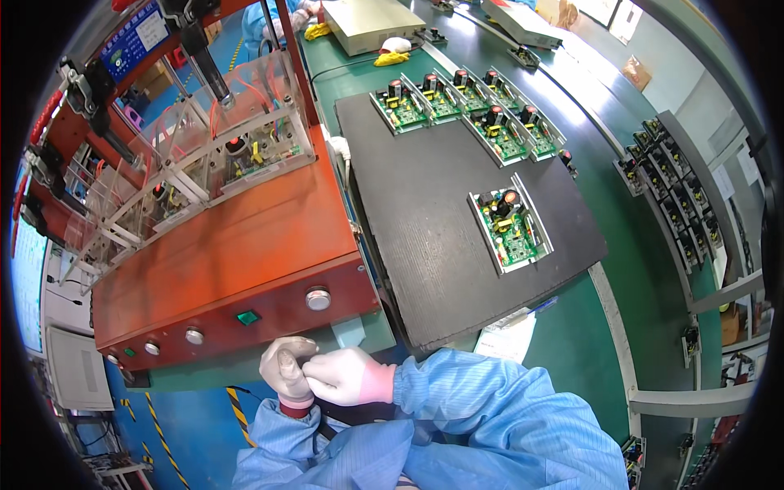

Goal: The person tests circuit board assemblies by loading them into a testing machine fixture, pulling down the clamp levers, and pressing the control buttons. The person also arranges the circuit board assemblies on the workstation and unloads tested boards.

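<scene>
Both my hands wear white gloves and meet in front of the red test fixture (pixel 237 253). My left hand (pixel 286 371) is loosely curled, palm turned inward, with a gap between its thumb and fingers. Touching it, my right hand (pixel 349 377) has its fingertips pinched together against the left palm and thumb. Whatever the pinch holds, if anything, is hidden. To the right, a single green circuit board in a metal bracket (pixel 513 224) lies on the black mat (pixel 408 220), away from both hands. Behind clear covers, another circuit board (pixel 253 155) sits in the fixture.
Several bracketed boards (pixel 498 135) stand along the mat's far edge. A rack of boards (pixel 674 196) is at the right. Metal-cased units (pixel 371 24) and yellow-and-white gloves (pixel 394 55) lie at the back. A paper and pen (pixel 510 335) are by the mat's near edge.
</scene>
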A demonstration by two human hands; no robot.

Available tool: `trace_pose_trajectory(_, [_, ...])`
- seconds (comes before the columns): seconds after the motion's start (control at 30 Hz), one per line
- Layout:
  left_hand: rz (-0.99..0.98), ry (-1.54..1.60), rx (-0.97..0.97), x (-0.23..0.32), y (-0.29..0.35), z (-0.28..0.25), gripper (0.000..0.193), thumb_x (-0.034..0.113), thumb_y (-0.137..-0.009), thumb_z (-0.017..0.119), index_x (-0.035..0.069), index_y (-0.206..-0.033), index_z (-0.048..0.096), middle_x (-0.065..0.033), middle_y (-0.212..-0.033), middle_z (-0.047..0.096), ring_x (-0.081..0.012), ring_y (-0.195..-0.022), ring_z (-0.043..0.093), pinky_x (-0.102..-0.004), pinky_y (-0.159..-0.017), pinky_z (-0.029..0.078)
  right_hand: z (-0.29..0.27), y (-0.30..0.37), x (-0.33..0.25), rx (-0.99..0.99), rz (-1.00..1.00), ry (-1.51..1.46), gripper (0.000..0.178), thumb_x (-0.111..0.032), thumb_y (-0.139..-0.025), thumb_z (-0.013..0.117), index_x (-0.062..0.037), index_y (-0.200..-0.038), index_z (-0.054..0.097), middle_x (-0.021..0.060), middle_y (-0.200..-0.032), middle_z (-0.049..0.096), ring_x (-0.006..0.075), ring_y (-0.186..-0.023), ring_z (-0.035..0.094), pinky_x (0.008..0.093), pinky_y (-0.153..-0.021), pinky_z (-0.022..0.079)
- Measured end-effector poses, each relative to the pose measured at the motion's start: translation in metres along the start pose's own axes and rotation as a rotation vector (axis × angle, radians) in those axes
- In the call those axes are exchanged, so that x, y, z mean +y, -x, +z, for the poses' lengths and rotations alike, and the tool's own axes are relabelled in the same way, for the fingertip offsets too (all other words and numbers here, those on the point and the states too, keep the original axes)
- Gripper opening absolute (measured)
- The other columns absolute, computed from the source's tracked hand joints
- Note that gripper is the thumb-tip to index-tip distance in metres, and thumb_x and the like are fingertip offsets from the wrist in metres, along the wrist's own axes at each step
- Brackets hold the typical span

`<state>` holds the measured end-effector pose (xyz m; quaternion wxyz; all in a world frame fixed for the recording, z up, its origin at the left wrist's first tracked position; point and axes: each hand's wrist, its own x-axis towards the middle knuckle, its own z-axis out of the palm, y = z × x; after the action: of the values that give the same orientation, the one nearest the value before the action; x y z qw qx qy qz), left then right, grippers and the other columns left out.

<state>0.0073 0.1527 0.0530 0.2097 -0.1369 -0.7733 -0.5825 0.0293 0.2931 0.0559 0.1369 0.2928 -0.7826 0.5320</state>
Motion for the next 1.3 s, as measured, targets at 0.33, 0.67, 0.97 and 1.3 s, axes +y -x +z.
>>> trace_pose_trajectory(0.33, [0.005,0.001,0.005,-0.002,0.001,0.001,0.064,0.04,-0.104,0.04,-0.001,-0.067,0.071,-0.0117,-0.071,0.07,-0.0247,-0.063,0.064,-0.0328,-0.065,0.051,0.003,0.003,0.005,0.016,-0.031,0.017,0.009,-0.01,-0.086,0.061,-0.0079,-0.079,0.057,0.0105,-0.071,0.061,0.0322,-0.059,0.058,0.0379,-0.054,0.047])
trace_pose_trajectory(0.67, [-0.002,0.024,0.032,-0.002,0.003,0.001,0.058,0.037,-0.102,0.044,-0.002,-0.069,0.072,-0.012,-0.072,0.071,-0.0245,-0.062,0.065,-0.0317,-0.064,0.052,0.0,0.005,0.004,-0.002,-0.024,0.06,0.008,-0.011,-0.087,0.062,-0.0073,-0.079,0.06,0.0108,-0.074,0.063,0.0317,-0.059,0.058,0.0368,-0.056,0.049])
trace_pose_trajectory(0.97, [-0.002,0.125,0.032,-0.002,-0.001,0.001,0.039,0.024,-0.094,0.05,-0.003,-0.075,0.071,-0.0135,-0.073,0.072,-0.0229,-0.059,0.065,-0.0295,-0.06,0.052,0.001,-0.001,0.006,-0.081,-0.059,0.066,0.009,-0.011,-0.088,0.063,-0.0061,-0.092,0.069,0.0096,-0.085,0.07,0.03,-0.068,0.064,0.0336,-0.062,0.052])
trace_pose_trajectory(1.3, [0.077,0.013,0.002,-0.003,0.003,-0.001,0.026,0.016,-0.087,0.059,-0.001,-0.072,0.072,-0.0109,-0.077,0.073,-0.0224,-0.063,0.065,-0.0302,-0.062,0.052,-0.001,-0.001,-0.004,-0.029,-0.057,0.05,0.007,-0.006,-0.082,0.065,-0.0067,-0.086,0.07,0.0082,-0.078,0.069,0.0288,-0.06,0.06,0.0345,-0.057,0.049])
